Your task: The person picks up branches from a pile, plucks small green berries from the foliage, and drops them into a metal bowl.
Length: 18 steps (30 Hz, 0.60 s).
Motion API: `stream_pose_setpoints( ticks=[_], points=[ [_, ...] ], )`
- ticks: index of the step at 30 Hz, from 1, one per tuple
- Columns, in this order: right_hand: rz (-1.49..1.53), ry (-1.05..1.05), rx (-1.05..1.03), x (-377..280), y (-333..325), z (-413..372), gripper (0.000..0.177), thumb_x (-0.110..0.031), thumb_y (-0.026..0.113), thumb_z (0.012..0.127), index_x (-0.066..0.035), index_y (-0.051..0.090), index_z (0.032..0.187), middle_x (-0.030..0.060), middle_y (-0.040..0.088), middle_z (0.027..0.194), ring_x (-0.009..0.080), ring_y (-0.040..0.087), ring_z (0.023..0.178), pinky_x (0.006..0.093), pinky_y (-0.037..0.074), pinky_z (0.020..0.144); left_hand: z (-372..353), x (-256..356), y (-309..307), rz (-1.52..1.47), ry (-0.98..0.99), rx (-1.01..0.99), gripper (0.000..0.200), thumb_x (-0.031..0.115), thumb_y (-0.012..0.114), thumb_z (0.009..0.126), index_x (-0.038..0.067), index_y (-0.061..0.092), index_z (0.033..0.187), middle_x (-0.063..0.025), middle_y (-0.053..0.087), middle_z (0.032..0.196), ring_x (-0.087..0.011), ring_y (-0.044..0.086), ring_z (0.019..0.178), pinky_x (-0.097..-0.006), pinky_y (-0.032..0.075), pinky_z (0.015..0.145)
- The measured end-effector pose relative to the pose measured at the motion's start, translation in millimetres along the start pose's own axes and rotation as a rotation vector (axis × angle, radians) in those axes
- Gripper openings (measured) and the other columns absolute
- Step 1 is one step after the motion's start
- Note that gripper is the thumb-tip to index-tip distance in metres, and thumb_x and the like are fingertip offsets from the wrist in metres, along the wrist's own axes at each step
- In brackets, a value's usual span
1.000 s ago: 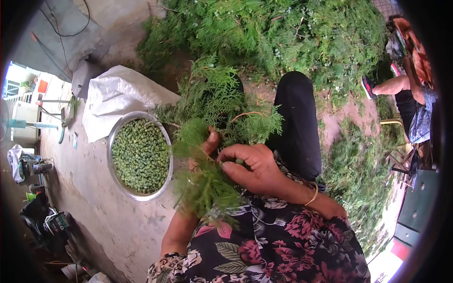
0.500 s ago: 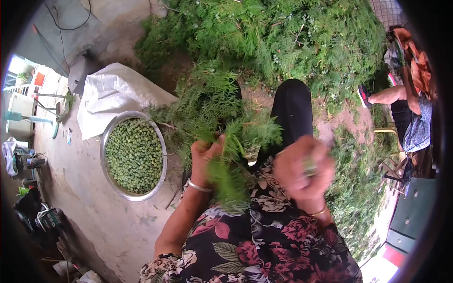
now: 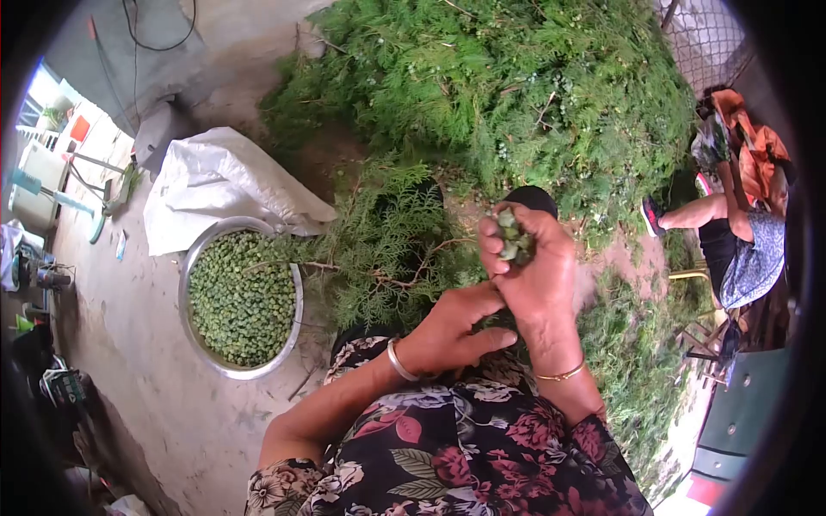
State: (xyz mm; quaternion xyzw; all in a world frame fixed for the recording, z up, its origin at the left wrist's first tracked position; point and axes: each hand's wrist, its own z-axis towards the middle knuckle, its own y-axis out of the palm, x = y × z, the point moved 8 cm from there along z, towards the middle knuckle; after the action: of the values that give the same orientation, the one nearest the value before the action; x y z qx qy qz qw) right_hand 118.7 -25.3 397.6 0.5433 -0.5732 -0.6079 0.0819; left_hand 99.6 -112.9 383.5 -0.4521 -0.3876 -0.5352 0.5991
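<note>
My right hand [image 3: 542,258] is raised in front of my knee, its fingers curled round a handful of small green cones [image 3: 514,236]. Against its heel lies my left hand [image 3: 460,331], the thumb apart from the fingers and nothing seen in it; part of its fingers is hidden behind the right hand. A leafy green conifer branch [image 3: 396,258] rests across my lap, its stem pointing left. To the left on the floor stands a round metal basin [image 3: 186,301], filled with the same kind of green cones.
A white woven sack [image 3: 215,176] lies behind the basin. A large heap of conifer branches [image 3: 516,95] rises ahead, with more cuttings [image 3: 645,344] along the right. At the far right sits another person [image 3: 744,215]. A dark green case [image 3: 744,413] is at lower right.
My left hand has let go of the branch, which now lies on my lap, and moved right to my right hand. The right hand has risen and turned, showing the cones in it.
</note>
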Motion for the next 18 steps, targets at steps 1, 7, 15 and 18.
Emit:
stream_pose_setpoints(
  ticks=[1, 7, 15, 18],
  points=[
    [0.018, 0.039, 0.067, 10, -6, 4, 0.021, -0.017, 0.048, 0.087, 0.002, 0.052, 0.095, 0.0140, 0.056, 0.083, 0.0184, 0.050, 0.068, 0.0259, 0.038, 0.053, -3, 0, -5, -0.075, -0.013, 0.037, 0.041, 0.025, 0.072, 0.077, 0.001, 0.062, 0.108, -0.0160, 0.060, 0.109, -0.0325, 0.059, 0.101, -0.0361, 0.045, 0.088],
    [-0.058, 0.163, 0.231, 43, -17, 13, 0.017, -0.012, 0.049, 0.085, 0.003, 0.053, 0.093, 0.0151, 0.058, 0.082, 0.0191, 0.053, 0.067, 0.0273, 0.041, 0.053, -25, 37, -24, 0.439, 0.118, 0.092, 0.047, 0.030, 0.074, 0.075, 0.002, 0.061, 0.111, -0.0174, 0.057, 0.119, -0.0403, 0.049, 0.116, -0.0463, 0.040, 0.098],
    [-0.110, 0.159, 0.199, 51, -18, 14, 0.015, -0.008, 0.051, 0.084, 0.005, 0.055, 0.090, 0.0160, 0.059, 0.082, 0.0186, 0.054, 0.066, 0.0275, 0.042, 0.051, -82, 23, -111, 0.349, -0.252, 0.617, 0.040, -0.001, 0.065, 0.072, 0.000, 0.061, 0.112, -0.0144, 0.067, 0.100, -0.0268, 0.065, 0.096, -0.0379, 0.050, 0.087],
    [-0.126, 0.112, 0.162, 43, -8, 11, 0.016, -0.007, 0.050, 0.084, 0.006, 0.054, 0.092, 0.0163, 0.059, 0.081, 0.0185, 0.054, 0.066, 0.0273, 0.042, 0.052, -81, 42, -111, 0.872, -0.163, 0.599, 0.047, -0.005, 0.067, 0.066, 0.000, 0.060, 0.112, -0.0166, 0.063, 0.111, -0.0238, 0.067, 0.089, -0.0313, 0.052, 0.079]
  ],
)
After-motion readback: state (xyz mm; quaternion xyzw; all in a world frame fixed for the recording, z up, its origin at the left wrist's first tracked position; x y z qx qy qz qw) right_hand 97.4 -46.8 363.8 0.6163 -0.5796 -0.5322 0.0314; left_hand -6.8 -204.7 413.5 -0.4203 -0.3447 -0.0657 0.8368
